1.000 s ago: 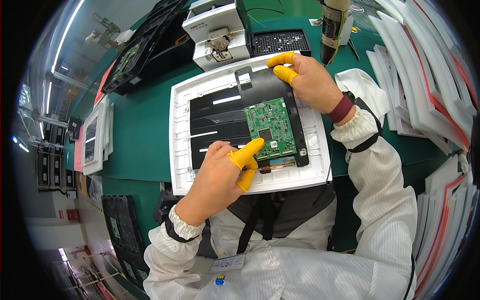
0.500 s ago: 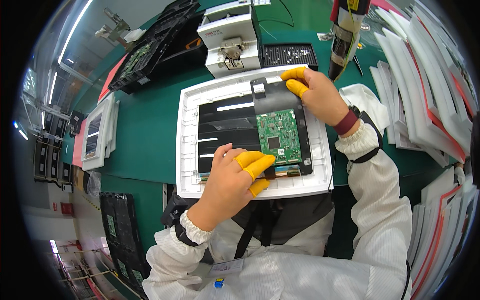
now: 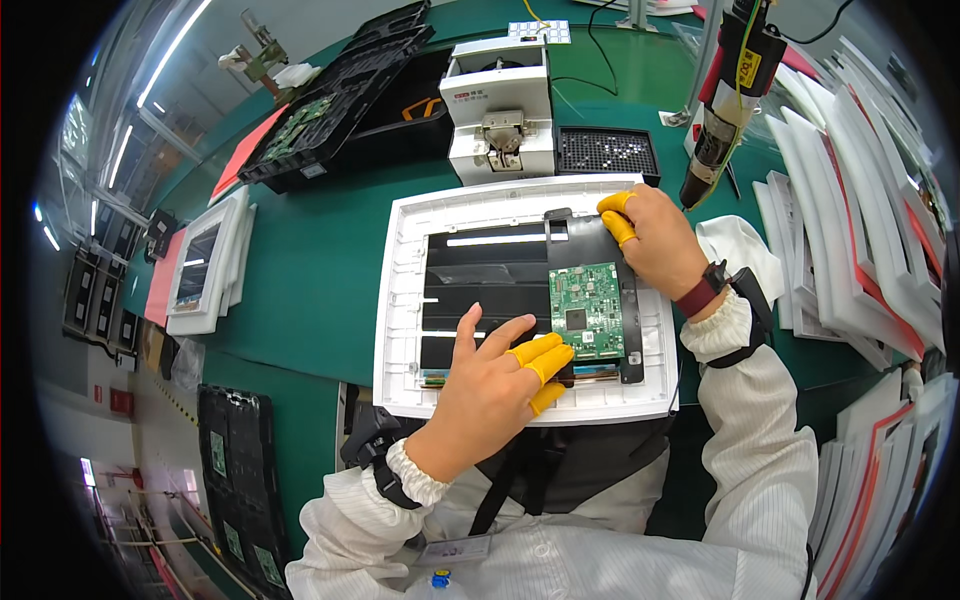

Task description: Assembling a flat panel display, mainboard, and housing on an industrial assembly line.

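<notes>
In front of me a white plastic frame [image 3: 400, 300] lies face down around a black display panel [image 3: 470, 300]. A black mounting plate [image 3: 590, 242] covers the panel's right part, with a green circuit board [image 3: 600, 300] on it. My right hand [image 3: 655, 235], in yellow finger cots, pinches at the plate's upper right corner with thumb and finger. My left hand [image 3: 495, 385] rests its yellow-covered fingers on the board's lower left edge. Its other fingers are stretched apart over the panel. Below the board, part of the panel's lower edge is hidden by this hand.
Behind the frame stands a white machine [image 3: 500, 115], with a black screw tray [image 3: 605, 150] to its right. An electric screwdriver [image 3: 722, 125] hangs at upper right. Foam-separated stacks [image 3: 850, 190] line the right side. Black trays [image 3: 330, 110] hold boards at upper left; white frames [image 3: 205, 265] lie left.
The whole view has shifted, so the bench appears lower and further right. My left fingers are spread wider over the panel. My right hand stays at the plate's upper right corner.
</notes>
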